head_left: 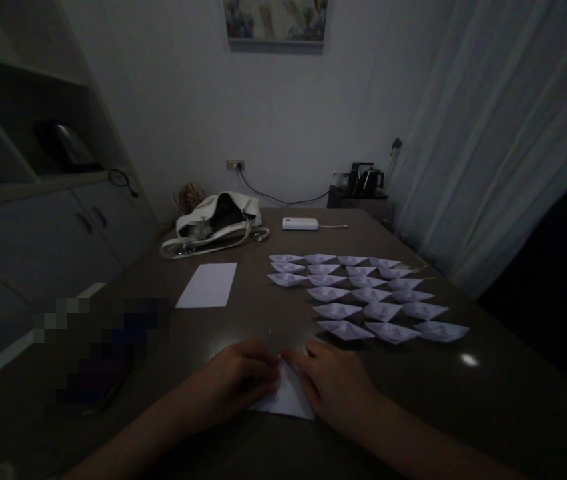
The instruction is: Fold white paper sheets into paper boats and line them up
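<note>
A folded sheet of white paper (pixel 288 395) lies on the table close in front of me, coming to a point at its far end. My left hand (pixel 243 377) has its fingers curled and pressed together on the paper's left side. From the right, my right hand (pixel 336 383) pinches the other slanting edge, its fingertips meeting the left ones near the point. Parts of the paper are hidden under both hands. Beyond the right hand stand several rows of folded white paper boats (pixel 346 329). Flat sheets of white paper (pixel 208 285) lie farther off to the left.
On the brown table (pixel 258 307) a white handbag (pixel 218 223) sits at the far left. A white power bank (pixel 300 224) with a strap lies at the far end. A blurred-out dark object (pixel 108 360) is at the left. A pale curtain (pixel 483 153) hangs along the right.
</note>
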Available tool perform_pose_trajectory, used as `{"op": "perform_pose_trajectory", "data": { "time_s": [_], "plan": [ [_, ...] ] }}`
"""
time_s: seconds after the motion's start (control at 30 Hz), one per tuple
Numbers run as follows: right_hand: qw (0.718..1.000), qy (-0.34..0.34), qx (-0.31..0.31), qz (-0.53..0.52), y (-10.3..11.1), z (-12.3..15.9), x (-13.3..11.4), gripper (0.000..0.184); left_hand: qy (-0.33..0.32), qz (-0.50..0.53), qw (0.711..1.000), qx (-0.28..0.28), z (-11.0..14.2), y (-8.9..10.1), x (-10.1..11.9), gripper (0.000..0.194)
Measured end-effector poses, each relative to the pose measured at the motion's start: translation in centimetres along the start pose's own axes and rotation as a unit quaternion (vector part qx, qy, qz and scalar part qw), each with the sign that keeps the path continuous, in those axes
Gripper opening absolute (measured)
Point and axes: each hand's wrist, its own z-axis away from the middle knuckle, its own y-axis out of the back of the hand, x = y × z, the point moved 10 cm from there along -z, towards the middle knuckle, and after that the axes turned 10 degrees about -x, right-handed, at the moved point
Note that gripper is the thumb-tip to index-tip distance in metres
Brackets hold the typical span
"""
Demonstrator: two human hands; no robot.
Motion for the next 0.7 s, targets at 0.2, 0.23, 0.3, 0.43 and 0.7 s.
{"op": "perform_pose_trajectory", "data": {
  "time_s": [0.2, 0.23, 0.3, 0.43, 0.7],
  "plan": [
    [0.999, -0.03, 0.023, -0.035, 0.6, 0.0, 0.8, 0.026, -0.004, -0.016, 1.0, 0.001, -0.1, -0.2, -0.3, 0.017],
    [0.998, -0.042, 0.028, -0.045, 0.7, 0.0, 1.0, 0.023, -0.004, -0.017, 1.0, -0.001, -0.1, -0.2, -0.3, 0.016],
    [0.995, -0.065, 0.033, -0.066, 0.8, -0.1, 1.3, 0.025, -0.003, -0.014, 1.0, -0.003, 0.0, -0.1, 0.0, 0.017],
    [0.99, -0.104, 0.035, -0.09, 0.4, -0.2, 1.7, 0.032, 0.01, 0.013, 1.0, 0.0, 0.2, 0.3, 0.6, 0.021],
    [0.982, -0.006, 0.083, -0.17, 0.2, -0.9, 0.8, 0.008, 0.003, 0.035, 0.999, -0.021, 0.3, -0.4, 0.3, 0.018]
  ]
}}
